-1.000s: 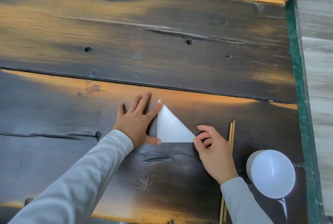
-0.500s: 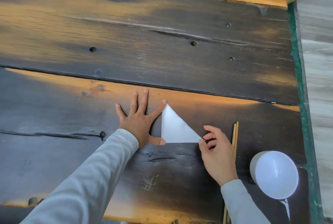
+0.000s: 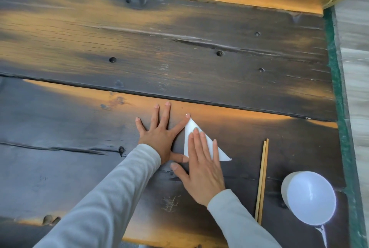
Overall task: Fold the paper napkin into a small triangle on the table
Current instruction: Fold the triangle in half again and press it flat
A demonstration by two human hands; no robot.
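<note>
the paper napkin (image 3: 216,149), already folded into a small white triangle, lies flat on the dark wooden desk (image 3: 179,52). the right hand (image 3: 201,170) lies palm down across it, fingers (image 3: 196,138) straight and released, gripping nothing. the left hand (image 3: 161,134) rests flat on the desk just left of the napkin, fingers spread, its index fingertip at the napkin's far point. right of the napkin lie chopsticks (image 3: 262,180), then a white bowl (image 3: 310,196) near the desk's right edge.

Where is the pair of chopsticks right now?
In the head view, the chopsticks lie on the table, right of the napkin and left of the white bowl.
</note>
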